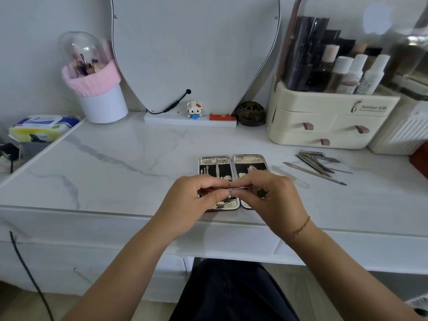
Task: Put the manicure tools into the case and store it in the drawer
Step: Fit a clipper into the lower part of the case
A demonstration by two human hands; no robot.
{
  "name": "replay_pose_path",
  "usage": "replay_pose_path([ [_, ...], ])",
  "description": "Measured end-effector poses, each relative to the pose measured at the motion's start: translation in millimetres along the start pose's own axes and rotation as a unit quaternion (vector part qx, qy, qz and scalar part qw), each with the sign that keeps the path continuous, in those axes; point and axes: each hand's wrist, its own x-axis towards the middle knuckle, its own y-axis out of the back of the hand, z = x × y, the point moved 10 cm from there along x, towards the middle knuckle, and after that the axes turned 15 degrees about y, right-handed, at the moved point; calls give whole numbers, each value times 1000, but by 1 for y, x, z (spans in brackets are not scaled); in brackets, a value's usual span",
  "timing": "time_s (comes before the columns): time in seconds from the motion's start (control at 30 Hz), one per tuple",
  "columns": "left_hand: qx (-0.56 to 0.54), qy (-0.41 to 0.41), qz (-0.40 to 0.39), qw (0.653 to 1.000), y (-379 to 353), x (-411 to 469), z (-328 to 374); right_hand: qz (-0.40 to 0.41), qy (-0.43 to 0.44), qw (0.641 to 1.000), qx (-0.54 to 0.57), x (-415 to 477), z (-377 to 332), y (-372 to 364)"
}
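One case (231,161) lies open in two halves on the desk (115,170); above it the left hand (196,196) and right hand (272,196) both pinch one thin metal tool (238,187) in curled fingers. Right of it lie one clear file (290,176) and an overlapping heap of tools (317,161), too tangled to count.

- The wall (34,24) behind is plain and pale grey-white, evenly lit by soft light with only faint shadows.
- A white vanity table (115,158) with a grey-veined marble-look top fills the middle.
- A curved mirror (194,42) with a thin dark rim stands on a white base (166,118) against the wall, and a black cable (176,104) runs to its lower edge.
- At the back right stands a cream organiser (324,121) with brown drawer tabs, and bottles under its clear domed lid.
- At the back left stands a white cup (104,107) with a pink knitted band and a clear dome.
- A tissue pack (44,127) lies on a lower surface at far left.
- The floor (157,309) below is pale beige.
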Motion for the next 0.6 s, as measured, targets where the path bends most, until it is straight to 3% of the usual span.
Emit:
replay_pose_path([
  [0.1, -1, 10, -12, 1000, 0, -1, -2, 12, -76, 989, 126, -5, 7, -9],
  [0.23, 0, -1, 15, 1000, 5, -2, 2, 82, -185, 934, 294, -16, 21, -15],
  [0.5, -12, -26, 43, 999, 9, -5, 6, 116, -251, 871, 407, -30, 29, -29],
  [0.6, -9, -26, 54, 998, 10, -7, 7, 118, -251, 875, 397, -30, 30, -28],
])
